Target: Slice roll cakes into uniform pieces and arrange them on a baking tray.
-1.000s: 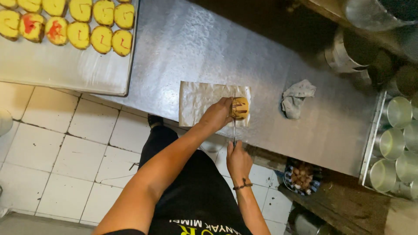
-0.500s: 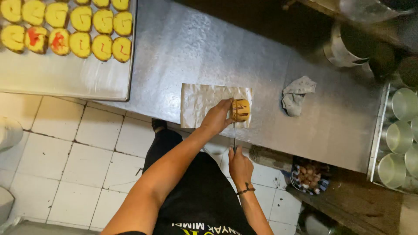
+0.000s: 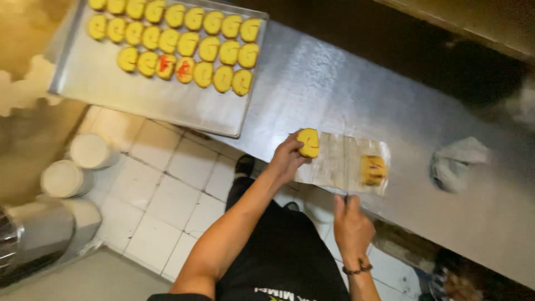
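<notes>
Left hand grip clamped on a yellow slice, lifted off the paper sheet. Right hand grip closed on a thin knife, just below the sheet. Remaining roll piece lies right of the left grip, still uncut. Tray, up-left, holds three rows of slices with bare space left.

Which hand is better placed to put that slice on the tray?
Left. The left hand already holds the yellow slice and is on the tray's side. The right hand is at the counter edge, apparently gripping a knife, farther from the tray.
</notes>
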